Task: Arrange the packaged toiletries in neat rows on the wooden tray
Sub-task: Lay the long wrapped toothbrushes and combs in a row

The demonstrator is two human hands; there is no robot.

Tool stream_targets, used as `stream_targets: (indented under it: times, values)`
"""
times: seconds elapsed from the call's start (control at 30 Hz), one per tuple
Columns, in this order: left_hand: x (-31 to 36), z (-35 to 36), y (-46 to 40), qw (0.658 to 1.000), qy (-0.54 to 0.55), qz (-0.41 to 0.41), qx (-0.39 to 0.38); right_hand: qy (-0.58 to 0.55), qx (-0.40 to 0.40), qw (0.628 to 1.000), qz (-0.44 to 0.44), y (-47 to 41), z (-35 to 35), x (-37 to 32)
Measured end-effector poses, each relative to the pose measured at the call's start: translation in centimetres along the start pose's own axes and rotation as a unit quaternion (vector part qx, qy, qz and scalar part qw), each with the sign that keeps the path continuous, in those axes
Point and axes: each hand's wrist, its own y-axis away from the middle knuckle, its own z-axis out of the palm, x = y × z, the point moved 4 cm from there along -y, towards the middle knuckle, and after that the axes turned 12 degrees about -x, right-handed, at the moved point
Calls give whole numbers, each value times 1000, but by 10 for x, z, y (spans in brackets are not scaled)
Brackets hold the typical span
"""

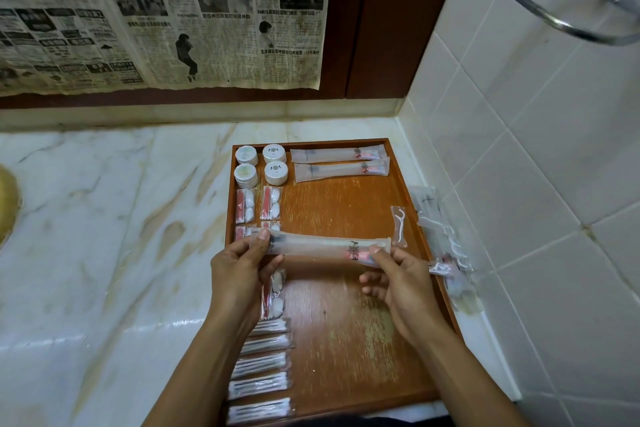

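Marble counter (104, 218) in a tiled corner, old newspaper (166, 10) stuck up on the back wall, and the wooden tray (346, 204) is sitting pushed toward the right-hand tiles. Both hands are busy with one long toothbrush packet (322, 246): the left hand (242, 270) is pinching its left end between thumb and fingers, the right hand (398, 284) is pinching the right end where the logo is, and the packet is hovering level over the middle of the tray, not set down yet.

Progress-wise I'd say it's a bit past halfway. Already looking tidy:
- 4 round white tubs (261, 163) in a two-by-two block at the far left corner
- 2 toothbrush packets (339, 161) lying side by side along the far edge, so the held one is making 3
- little red-and-white vanity packets (258, 204) running down the left side in two columns; I'm counting 2 clearly, at least 2 more half hidden behind the left hand, plus a couple nearer, so can't give a firm total
- 5 cotton bud packets (259, 367) stacked in a column at the near left

Still waiting: one floss pick packet (399, 225) lying loose near the right rim, and a messy pile of clear packets (443, 243) off the tray against the right wall, too jumbled to count. My guess is the held packet is going under the other two
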Motion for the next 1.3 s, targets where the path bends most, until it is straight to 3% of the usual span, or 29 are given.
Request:
stream_targets:
  times: [0.67,0.83,1.07,1.2,1.3]
  values:
    - [-3,-9,1,999,4,-22,45,8,12,1000,-15,-4,0,2]
    - [-1,-9,-3,999,-9,-40,1,43,32,998,-17,-7,-5,2]
    - [20,-3,-29,985,-156,-37,-63,125,63,989,-45,-31,-26,-26]
    - [36,10,-57,948,-311,-7,-67,216,90,970,-61,-55,-36,-53]
    - [45,24,-82,928,-368,8,-62,256,118,957,-72,-79,-49,-69]
